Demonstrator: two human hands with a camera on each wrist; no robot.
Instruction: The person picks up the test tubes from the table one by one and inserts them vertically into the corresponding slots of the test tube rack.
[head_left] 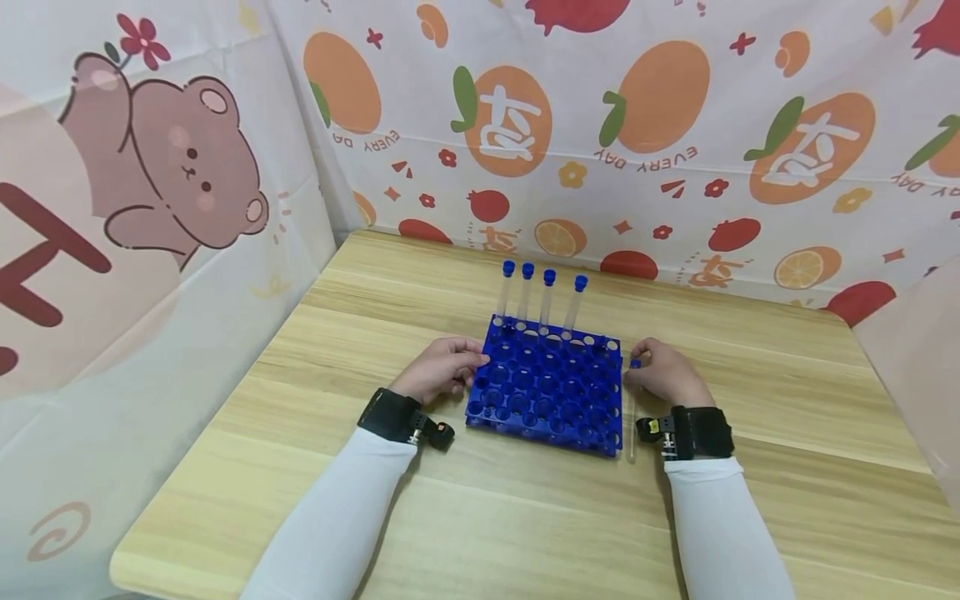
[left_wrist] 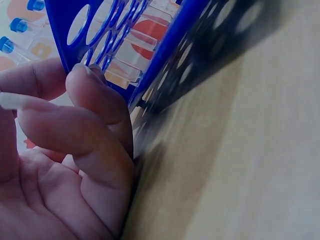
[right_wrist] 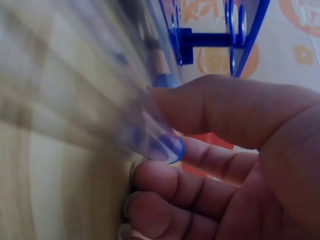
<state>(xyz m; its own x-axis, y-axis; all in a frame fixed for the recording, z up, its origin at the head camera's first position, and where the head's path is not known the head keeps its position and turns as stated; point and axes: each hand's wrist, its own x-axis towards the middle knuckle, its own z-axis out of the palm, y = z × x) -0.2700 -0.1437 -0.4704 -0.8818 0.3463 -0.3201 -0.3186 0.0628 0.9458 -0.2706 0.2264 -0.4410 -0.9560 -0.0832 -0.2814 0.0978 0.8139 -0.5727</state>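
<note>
Tubes are what we see our hands busy with. Our right hand [head_left: 663,372] pinches one clear tube [head_left: 633,412] near its blue cap, thumb on one side and curled fingers [right_wrist: 170,187] on the other. That tube lies along the right edge of the blue rack [head_left: 547,387] — its far end points back toward our sleeve. In the right wrist view it looks blurry, so we cannot tell if it touches the table.

Our left hand [head_left: 441,367] rests at the left side of the rack. Its fingertips [left_wrist: 82,82] are bent and press on the rack's edge — they hold nothing else.

The rack sits flat in the middle of the wooden table [head_left: 787,392]. It has many round holes. Four more tubes with blue caps [head_left: 542,296] stand in its back row, side by side.

Behind the table hangs a cloth with oranges [head_left: 660,100], and a cloth with a brown bear [head_left: 176,162] hangs on the left.
</note>
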